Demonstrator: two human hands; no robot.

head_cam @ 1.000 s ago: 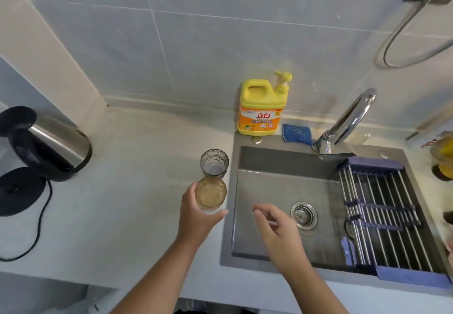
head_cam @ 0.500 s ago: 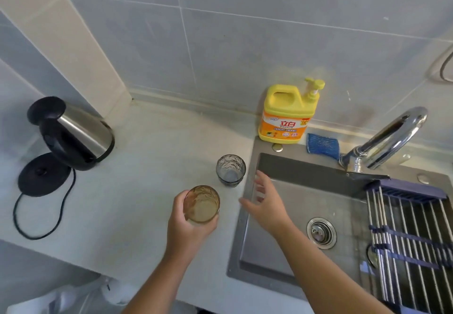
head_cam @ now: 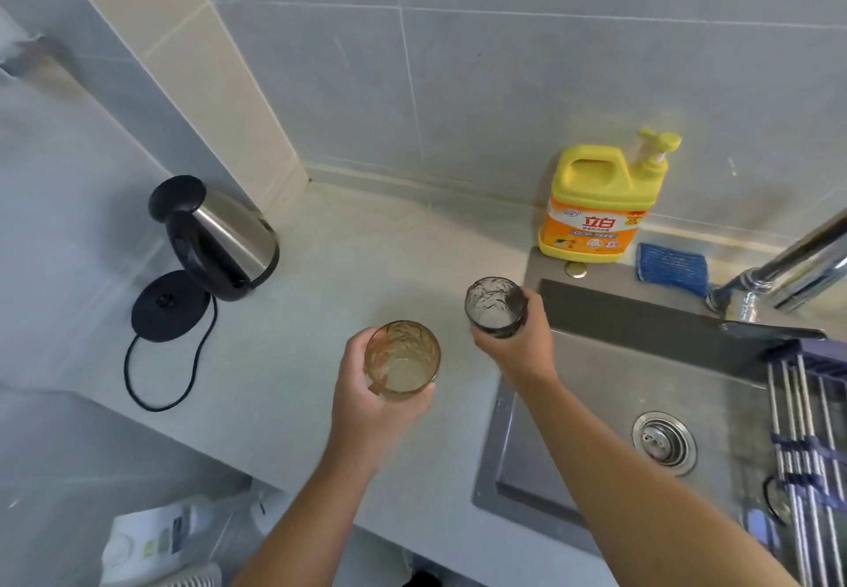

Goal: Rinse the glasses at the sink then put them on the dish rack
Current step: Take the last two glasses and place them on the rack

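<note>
My left hand (head_cam: pixel 366 407) grips an amber textured glass (head_cam: pixel 401 359) above the pale counter, left of the sink. My right hand (head_cam: pixel 522 343) grips a smoky grey textured glass (head_cam: pixel 494 306) at the sink's left edge. Both glasses are upright and look empty. The steel sink (head_cam: pixel 609 384) lies to the right, with its drain (head_cam: pixel 663 443) in the basin. A roll-up dish rack (head_cam: pixel 806 430) of steel rods with purple ends spans the sink's right side, partly cut off by the frame. The chrome tap (head_cam: pixel 788 265) reaches in from the right.
A yellow dish-soap bottle (head_cam: pixel 600 201) and a blue scrubbing pad (head_cam: pixel 671 267) sit behind the sink. A steel kettle (head_cam: pixel 220 238) stands beside its black base (head_cam: pixel 167 304) and cord on the counter's left. A white bag (head_cam: pixel 151 540) lies below the counter edge.
My right hand has reached left from the sink and taken hold of the grey glass. My left hand has kept the amber glass. The view has swung to the left.
</note>
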